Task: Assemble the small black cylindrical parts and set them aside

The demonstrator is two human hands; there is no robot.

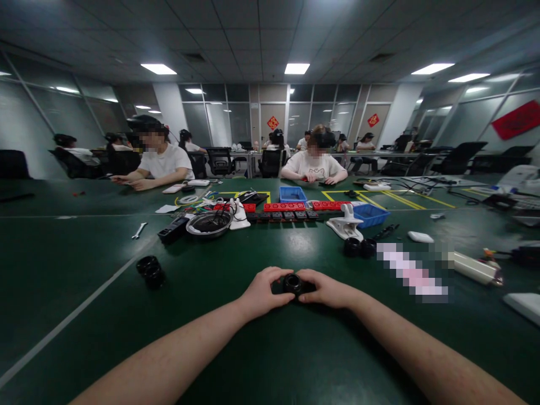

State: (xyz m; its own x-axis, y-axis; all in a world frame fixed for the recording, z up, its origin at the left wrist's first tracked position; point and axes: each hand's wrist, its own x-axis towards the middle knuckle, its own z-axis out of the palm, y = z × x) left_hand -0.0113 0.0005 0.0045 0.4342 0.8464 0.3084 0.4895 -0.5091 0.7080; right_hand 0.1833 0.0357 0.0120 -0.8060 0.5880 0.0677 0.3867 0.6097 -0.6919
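Both hands meet around a small black round part with a hole in its top (292,284), low over the green table in front of me. From the left, the thumb and fingers of my left hand (265,291) close on its side. My right hand (324,289) grips the opposite side, fingertips at the rim and thumb lower down. Whether the part rests on the tabletop I cannot tell. Similar black round parts (151,271) stand close together to the left, and two more black parts (359,247) sit to the right beside a white clamp-like stand (346,223).
A metal-rimmed round dish (210,224), red socket strips (284,206) and blue trays (292,194) (370,214) line the table's middle. A wrench (139,230) lies left. Right are a white oval case (421,237) and a pale cylinder (475,268). Two people sit across the table.
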